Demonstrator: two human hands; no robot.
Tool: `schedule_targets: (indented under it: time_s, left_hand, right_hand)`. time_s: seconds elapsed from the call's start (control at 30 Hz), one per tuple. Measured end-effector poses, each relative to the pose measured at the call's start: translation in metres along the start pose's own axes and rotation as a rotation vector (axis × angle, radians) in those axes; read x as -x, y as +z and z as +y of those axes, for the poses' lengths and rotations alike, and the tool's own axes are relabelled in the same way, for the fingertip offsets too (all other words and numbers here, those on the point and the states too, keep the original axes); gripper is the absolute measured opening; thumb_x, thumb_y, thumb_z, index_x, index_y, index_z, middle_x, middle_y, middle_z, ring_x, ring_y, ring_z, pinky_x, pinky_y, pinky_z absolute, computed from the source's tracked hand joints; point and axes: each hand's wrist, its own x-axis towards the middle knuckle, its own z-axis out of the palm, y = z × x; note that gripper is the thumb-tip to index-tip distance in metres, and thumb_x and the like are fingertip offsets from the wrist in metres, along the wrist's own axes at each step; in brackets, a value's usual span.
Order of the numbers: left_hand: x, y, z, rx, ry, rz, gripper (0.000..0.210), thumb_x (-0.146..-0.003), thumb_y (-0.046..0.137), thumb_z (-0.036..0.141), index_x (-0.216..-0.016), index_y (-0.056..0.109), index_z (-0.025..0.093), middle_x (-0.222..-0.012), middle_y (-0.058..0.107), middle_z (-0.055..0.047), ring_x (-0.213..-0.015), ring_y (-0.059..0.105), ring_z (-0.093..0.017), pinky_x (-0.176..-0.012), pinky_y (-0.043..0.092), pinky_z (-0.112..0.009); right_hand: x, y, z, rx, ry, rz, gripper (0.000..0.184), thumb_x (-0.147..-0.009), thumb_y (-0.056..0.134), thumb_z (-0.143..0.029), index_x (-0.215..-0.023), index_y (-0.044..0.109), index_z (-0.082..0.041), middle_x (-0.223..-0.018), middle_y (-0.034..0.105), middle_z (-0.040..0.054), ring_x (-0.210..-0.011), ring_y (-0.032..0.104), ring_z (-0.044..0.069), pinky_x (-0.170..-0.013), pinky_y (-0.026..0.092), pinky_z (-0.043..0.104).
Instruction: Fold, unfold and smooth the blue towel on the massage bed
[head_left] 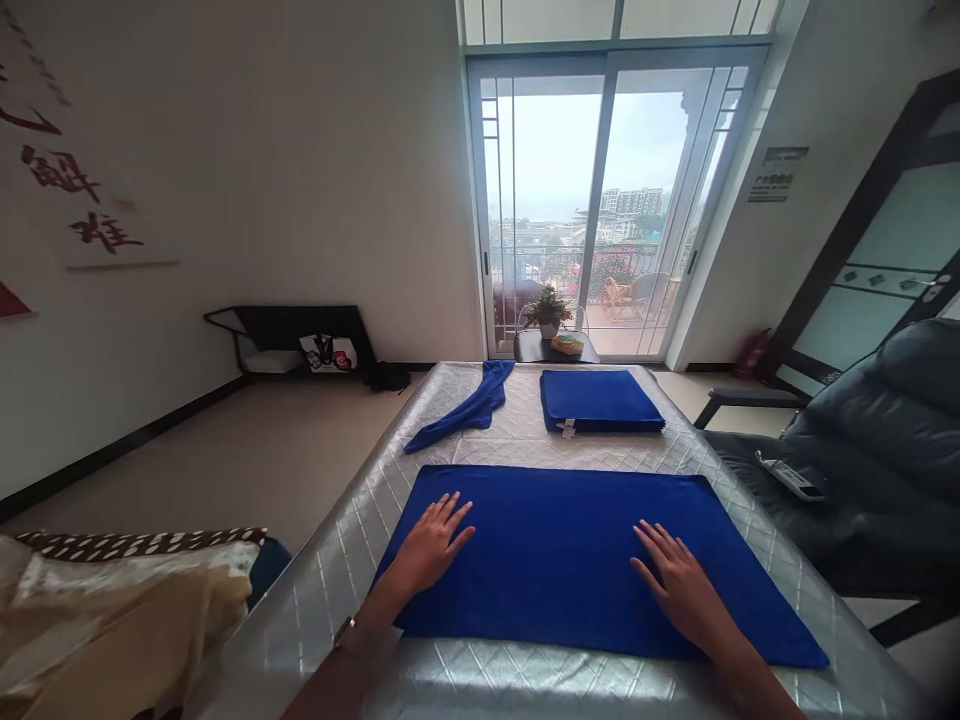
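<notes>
A blue towel (555, 560) is spread flat across the near part of the table, its long side running left to right. My left hand (431, 545) rests on its left part, palm down with fingers spread. On the right part lies my right hand (679, 575), also flat with the fingers apart. Neither hand grips anything. Beyond the towel, at the back right, sits a stack of folded blue towels (600, 398) with a white tag on its front edge. A crumpled blue towel (465, 412) trails over the table at the back left.
A silver quilted cover (517, 455) lies over the table. To the right stands a dark armchair (885, 480) with a white remote-like device (791, 475) on it. Piled bedding (135, 620) is at the lower left. Past the table, a chair (532, 350) carries a potted plant (550, 310).
</notes>
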Motion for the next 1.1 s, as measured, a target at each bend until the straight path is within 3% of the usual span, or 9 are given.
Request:
schedule_targets:
  time_s: [0.13,0.3,0.6,0.77,0.9,1.0,1.1]
  left_hand:
    - [0.049,0.016,0.012,-0.038,-0.078,-0.063,0.062,-0.100,0.034,0.064,-0.156,0.031,0.038,-0.166,0.029,-0.003,-0.153,0.025,-0.031,-0.122,0.027,-0.056]
    - [0.091,0.027,-0.006,-0.140,-0.281,-0.002,0.069,-0.096,0.035,0.068,-0.157,0.028,0.036,-0.167,0.024,-0.002,-0.153,0.023,-0.031,-0.122,0.026,-0.056]
    - [0.095,0.016,-0.010,-0.152,-0.302,-0.064,0.070,-0.097,0.036,0.065,-0.157,0.030,0.032,-0.166,0.026,-0.005,-0.153,0.023,-0.030,-0.121,0.028,-0.055]
    - [0.101,0.009,-0.016,-0.131,-0.363,-0.155,0.068,-0.099,0.032,0.064,-0.158,0.025,0.032,-0.168,0.020,-0.003,-0.155,0.016,-0.028,-0.123,0.023,-0.055]
    - [0.066,-0.002,0.008,-0.082,-0.313,-0.071,0.068,-0.102,0.027,0.061,-0.159,0.027,0.026,-0.167,0.023,-0.008,-0.154,0.020,-0.028,-0.123,0.027,-0.055]
    - [0.002,-0.009,0.056,-0.009,-0.036,-0.025,0.065,-0.104,0.024,0.058,-0.157,0.035,0.021,-0.164,0.033,-0.009,-0.152,0.029,-0.023,-0.123,0.029,-0.047]
    - [-0.072,-0.002,0.110,0.039,0.185,0.008,0.061,-0.105,0.025,0.054,-0.153,0.043,0.019,-0.159,0.043,-0.010,-0.149,0.035,-0.022,-0.123,0.031,-0.043]
  right_hand:
    - [0.031,0.001,0.014,0.015,0.071,-0.064,0.063,-0.099,0.035,-0.060,-0.152,0.047,-0.030,-0.160,0.041,0.0024,-0.151,0.029,0.028,-0.123,0.026,0.055]
    - [0.047,-0.003,0.030,0.029,0.122,-0.019,0.063,-0.098,0.032,-0.061,-0.153,0.046,-0.032,-0.162,0.036,0.0015,-0.152,0.026,0.028,-0.122,0.025,0.056]
    - [0.069,-0.003,0.070,0.060,0.254,-0.071,0.068,-0.094,0.030,-0.060,-0.152,0.048,-0.028,-0.162,0.037,0.0036,-0.150,0.030,0.029,-0.121,0.027,0.054]
    - [0.066,-0.013,0.065,0.106,0.296,-0.110,0.065,-0.093,0.035,-0.058,-0.149,0.052,-0.029,-0.160,0.041,0.0035,-0.149,0.034,0.029,-0.121,0.029,0.052]
    - [0.021,-0.033,0.017,0.128,0.207,-0.129,0.064,-0.098,0.034,-0.053,-0.152,0.049,-0.021,-0.160,0.040,0.0065,-0.150,0.031,0.028,-0.122,0.026,0.051]
    - [-0.039,-0.038,-0.039,0.054,0.055,-0.148,0.063,-0.102,0.026,-0.047,-0.155,0.043,-0.016,-0.161,0.039,0.0076,-0.152,0.028,0.024,-0.124,0.021,0.047]
    - [-0.096,-0.024,-0.086,0.001,-0.001,-0.192,0.062,-0.104,0.021,-0.042,-0.157,0.038,-0.013,-0.163,0.034,0.0077,-0.153,0.024,0.022,-0.125,0.019,0.043]
